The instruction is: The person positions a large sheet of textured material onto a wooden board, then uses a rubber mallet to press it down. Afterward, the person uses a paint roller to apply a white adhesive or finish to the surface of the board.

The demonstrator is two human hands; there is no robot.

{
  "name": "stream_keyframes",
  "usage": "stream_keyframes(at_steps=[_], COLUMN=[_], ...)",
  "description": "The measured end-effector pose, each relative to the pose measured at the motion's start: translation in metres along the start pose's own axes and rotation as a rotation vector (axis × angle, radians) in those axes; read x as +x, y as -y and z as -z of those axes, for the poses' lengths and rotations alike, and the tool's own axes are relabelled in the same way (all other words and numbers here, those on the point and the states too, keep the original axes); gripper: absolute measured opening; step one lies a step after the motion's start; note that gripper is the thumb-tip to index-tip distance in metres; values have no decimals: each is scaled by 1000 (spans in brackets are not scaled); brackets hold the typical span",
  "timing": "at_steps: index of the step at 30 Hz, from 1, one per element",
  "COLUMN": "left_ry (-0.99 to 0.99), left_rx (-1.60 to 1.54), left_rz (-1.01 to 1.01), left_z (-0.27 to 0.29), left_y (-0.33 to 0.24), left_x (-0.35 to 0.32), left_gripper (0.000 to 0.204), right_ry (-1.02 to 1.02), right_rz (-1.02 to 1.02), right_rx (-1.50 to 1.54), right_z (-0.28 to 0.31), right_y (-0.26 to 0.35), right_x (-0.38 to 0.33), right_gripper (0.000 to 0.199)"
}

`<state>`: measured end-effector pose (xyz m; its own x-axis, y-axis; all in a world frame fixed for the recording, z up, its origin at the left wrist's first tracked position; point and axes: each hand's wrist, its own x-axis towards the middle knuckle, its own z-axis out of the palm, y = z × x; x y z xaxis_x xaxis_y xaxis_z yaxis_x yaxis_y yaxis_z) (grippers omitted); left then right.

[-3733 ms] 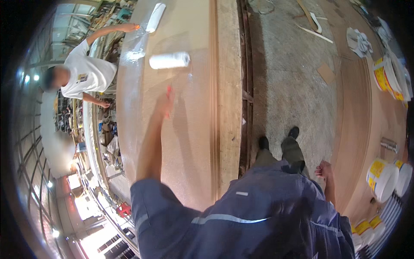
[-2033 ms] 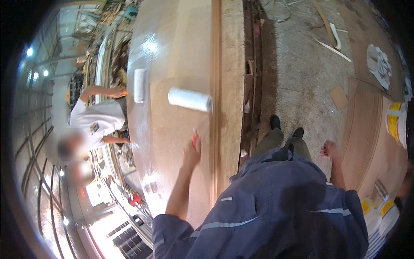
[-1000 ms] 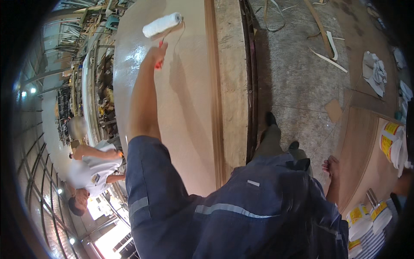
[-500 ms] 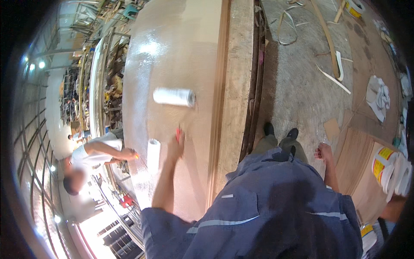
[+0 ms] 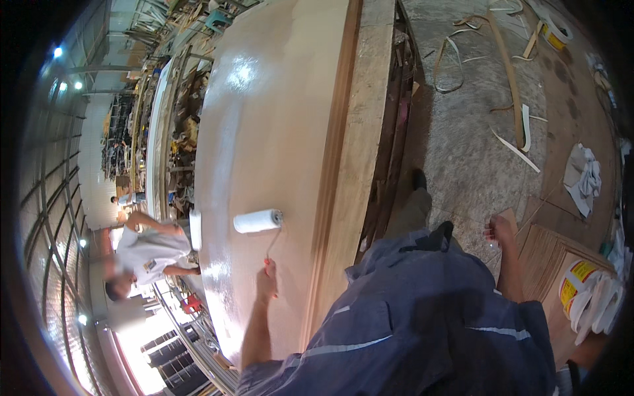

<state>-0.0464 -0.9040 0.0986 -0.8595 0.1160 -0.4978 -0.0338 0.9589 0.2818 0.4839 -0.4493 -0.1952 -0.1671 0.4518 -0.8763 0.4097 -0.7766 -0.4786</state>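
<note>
the paint roller has a plump, white, fuzzy sleeve, its right end tipped slightly up, and a thin bent rod runs back from that end to a red handle. the left hand wraps its fingers round this handle; the sleeve lies just beyond it on the broad brown panel, whose surface shines wet farther ahead of the hand and to its left. the right hand hangs well off to the side, fingers loosely bent — whether they press together i cannot tell. compared with half a second ago, the roller and left hand are closer to the body, and the co-worker's white roller, then ahead-left of the hand, now sits farther left at the panel's edge.
</note>
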Motion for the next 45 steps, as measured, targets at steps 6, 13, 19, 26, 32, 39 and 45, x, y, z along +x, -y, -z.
stream_keyframes(at_steps=[6,13,19,26,32,39,45], left_ry=[68,67,76,119,160,41,84], left_rx=[291,493,483,344,386,247,372], left_rz=[-229,-535,-737,-683,-504,-416,-468], left_z=[64,23,-47,-84,-58,-48,-36], left_y=[-167,-526,-750,-722,-480,-207,-241], left_x=[204,374,437,372,267,43,68], left_gripper=[72,73,72,70,69,38,41], right_ry=[-91,-323,-234,-192,-57,-2,45], right_rz=[-146,-268,-113,-33,-74,18,46], right_rx=[140,261,344,166,10,13,42], right_z=[41,13,-34,-29,21,9,-24], right_y=[-64,-19,72,123,99,162,181], right_x=[18,-30,-7,13,77,125,103], right_gripper=[21,34,47,37,29,22,34])
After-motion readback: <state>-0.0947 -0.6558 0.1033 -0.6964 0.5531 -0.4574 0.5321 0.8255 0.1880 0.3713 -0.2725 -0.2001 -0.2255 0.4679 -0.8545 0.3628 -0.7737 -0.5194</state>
